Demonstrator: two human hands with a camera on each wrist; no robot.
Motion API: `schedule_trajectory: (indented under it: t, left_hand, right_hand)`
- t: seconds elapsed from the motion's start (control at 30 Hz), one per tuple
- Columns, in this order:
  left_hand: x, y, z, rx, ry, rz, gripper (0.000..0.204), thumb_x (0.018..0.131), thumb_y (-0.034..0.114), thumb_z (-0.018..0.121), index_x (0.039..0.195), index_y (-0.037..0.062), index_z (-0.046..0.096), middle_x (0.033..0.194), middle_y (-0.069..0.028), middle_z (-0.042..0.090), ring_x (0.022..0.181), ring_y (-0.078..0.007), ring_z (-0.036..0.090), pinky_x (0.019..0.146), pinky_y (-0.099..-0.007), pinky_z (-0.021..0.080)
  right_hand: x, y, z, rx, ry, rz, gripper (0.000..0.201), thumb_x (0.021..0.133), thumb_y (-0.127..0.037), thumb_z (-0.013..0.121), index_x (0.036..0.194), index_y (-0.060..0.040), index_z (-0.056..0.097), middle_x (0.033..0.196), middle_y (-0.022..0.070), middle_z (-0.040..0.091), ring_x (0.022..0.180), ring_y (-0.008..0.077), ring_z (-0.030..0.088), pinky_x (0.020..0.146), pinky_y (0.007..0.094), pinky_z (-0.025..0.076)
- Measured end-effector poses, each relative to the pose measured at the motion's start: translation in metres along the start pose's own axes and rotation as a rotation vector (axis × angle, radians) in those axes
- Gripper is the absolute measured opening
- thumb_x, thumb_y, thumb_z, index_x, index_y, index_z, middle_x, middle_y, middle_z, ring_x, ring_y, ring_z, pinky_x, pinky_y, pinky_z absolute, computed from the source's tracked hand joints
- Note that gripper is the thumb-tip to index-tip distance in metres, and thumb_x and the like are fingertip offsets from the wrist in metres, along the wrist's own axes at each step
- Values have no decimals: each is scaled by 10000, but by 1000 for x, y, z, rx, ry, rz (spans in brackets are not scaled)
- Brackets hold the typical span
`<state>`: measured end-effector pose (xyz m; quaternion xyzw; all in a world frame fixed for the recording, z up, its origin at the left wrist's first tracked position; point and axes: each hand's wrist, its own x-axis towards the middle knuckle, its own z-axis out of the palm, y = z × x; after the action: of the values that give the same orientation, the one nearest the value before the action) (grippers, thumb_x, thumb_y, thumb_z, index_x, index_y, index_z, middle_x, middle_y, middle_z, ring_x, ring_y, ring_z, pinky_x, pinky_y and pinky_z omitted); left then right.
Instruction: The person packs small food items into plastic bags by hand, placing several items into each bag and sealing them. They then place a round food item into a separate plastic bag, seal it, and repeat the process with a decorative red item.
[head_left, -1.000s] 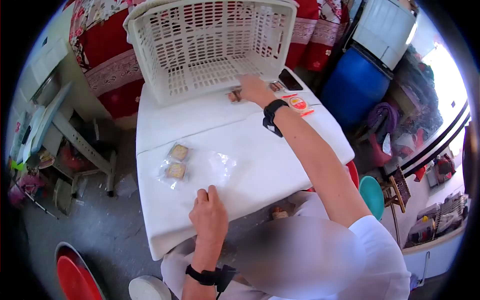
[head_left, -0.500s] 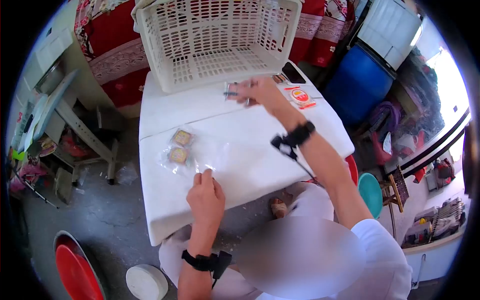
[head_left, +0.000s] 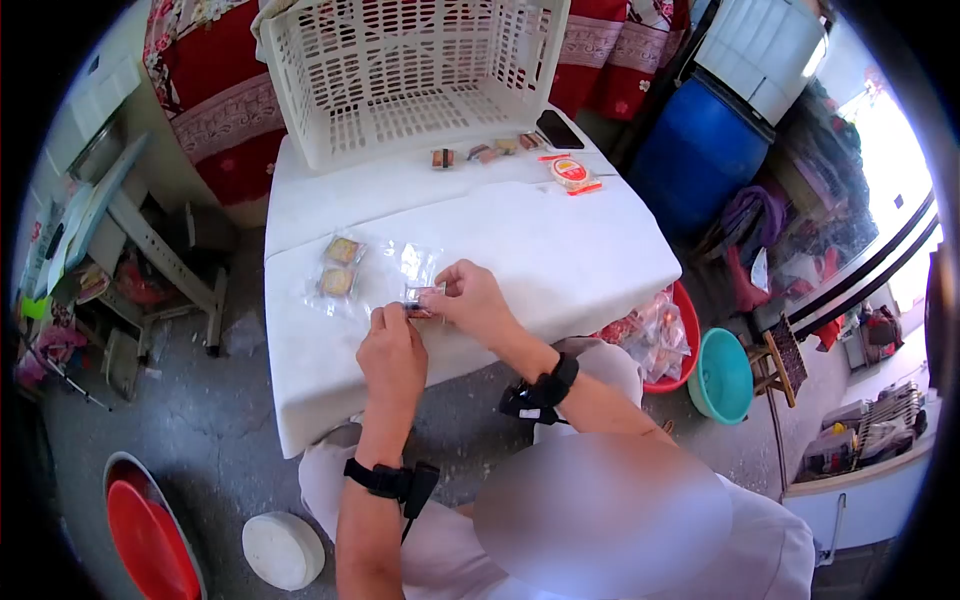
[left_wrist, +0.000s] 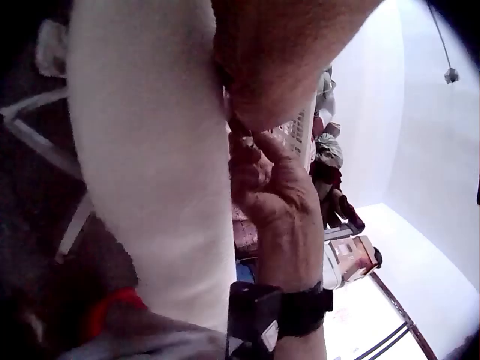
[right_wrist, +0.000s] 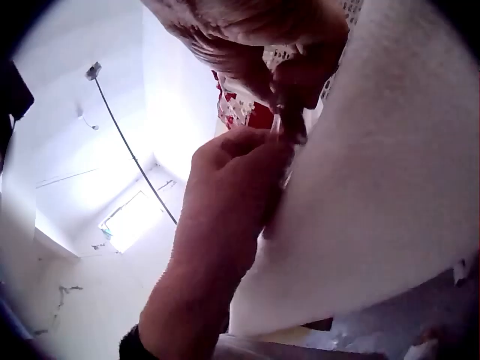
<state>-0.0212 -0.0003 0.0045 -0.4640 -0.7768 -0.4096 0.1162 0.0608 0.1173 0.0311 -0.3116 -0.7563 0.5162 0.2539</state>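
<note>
In the head view the left hand [head_left: 393, 350] pinches the near edge of a clear plastic bag [head_left: 415, 262] lying on the white table. The right hand [head_left: 478, 305] holds a small wrapped piece [head_left: 420, 296] at the bag's near end, its fingers beside the left ones. Left of the bag, two wrapped square cakes [head_left: 338, 281] lie one behind the other in clear plastic. Both wrist views show the two hands close together, the right [left_wrist: 281, 187] and the left [right_wrist: 300, 75]; the small piece is mostly hidden there.
A white slatted basket [head_left: 318, 140] stands at the table's back. Several small wrapped pieces [head_left: 443, 158], a phone [head_left: 558, 130] and a round red-and-white packet [head_left: 571, 173] lie near it. Right of the table are a red basin [head_left: 689, 330] holding packets and a green basin [head_left: 722, 376].
The right hand has come back from the pieces near the basket to the bag beside the left hand, carrying a small wrapped piece. The left hand still pinches the bag.
</note>
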Motion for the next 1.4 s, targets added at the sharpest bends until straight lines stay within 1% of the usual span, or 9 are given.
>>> schedule_trajectory:
  t: [0.07,0.17,0.3,0.4,0.47,0.67,0.87,1.2,1.4]
  left_hand:
    - [-1,2,4,40,-49,-9,137,780,-5,539,901,32,487,825,-157,563,664,-366,591,556,-460,465]
    - [0,3,4,67,-48,26,132,777,-2,538,889,36,479,822,-154,557,679,-362,596,565,-461,473]
    - [2,3,-3,18,-48,-18,152,771,10,550,903,29,477,836,-163,555,692,-371,594,568,-463,467]
    - [1,2,-4,-16,-31,-21,154,770,16,553,903,26,475,838,-168,552,704,-377,592,573,-467,464]
    - [1,1,-5,-28,-18,-11,153,771,17,553,901,25,474,838,-170,551,709,-380,591,576,-470,462]
    - [-3,-1,-4,-11,-45,-41,221,756,-15,549,966,32,498,891,-186,579,690,-399,587,585,-482,442]
    - [-3,-2,-2,40,-91,-82,235,744,-12,548,966,27,479,922,-194,576,712,-406,588,596,-495,438]
    - [-3,3,-16,5,-154,-103,290,763,-13,549,1035,12,455,926,-190,544,781,-402,581,641,-482,453]
    - [-5,-2,-16,59,-156,-124,322,751,-15,563,1052,6,451,916,-187,535,779,-394,577,624,-474,458]
  right_hand:
    - [1,-2,6,304,-4,151,339,837,-99,640,1084,72,483,835,99,630,632,113,591,572,227,505]
    - [0,5,17,481,87,80,394,852,-45,590,1185,76,418,862,110,629,722,155,623,624,250,535]
    - [-18,5,7,406,90,26,313,866,-42,561,1158,44,489,940,102,627,849,149,623,598,248,525]
    - [-20,5,2,3,-84,79,234,833,-6,555,1065,9,571,1088,115,598,900,195,626,633,289,522]
    - [-13,15,10,-494,69,-631,198,753,3,582,948,-15,617,1056,113,594,844,247,594,660,332,505]
    - [3,10,19,-750,-12,-761,163,660,-74,616,817,-31,616,842,87,582,831,288,520,598,380,487]
    - [23,3,26,-1086,-222,-598,191,686,-142,626,837,-26,631,907,113,559,853,292,518,612,402,489]
    - [9,-3,23,-862,-161,-679,216,743,-147,608,904,-3,600,1023,146,562,822,311,542,609,428,489]
    - [20,-21,-1,-796,-346,-621,206,789,-188,589,799,16,622,819,163,630,690,331,588,634,433,482]
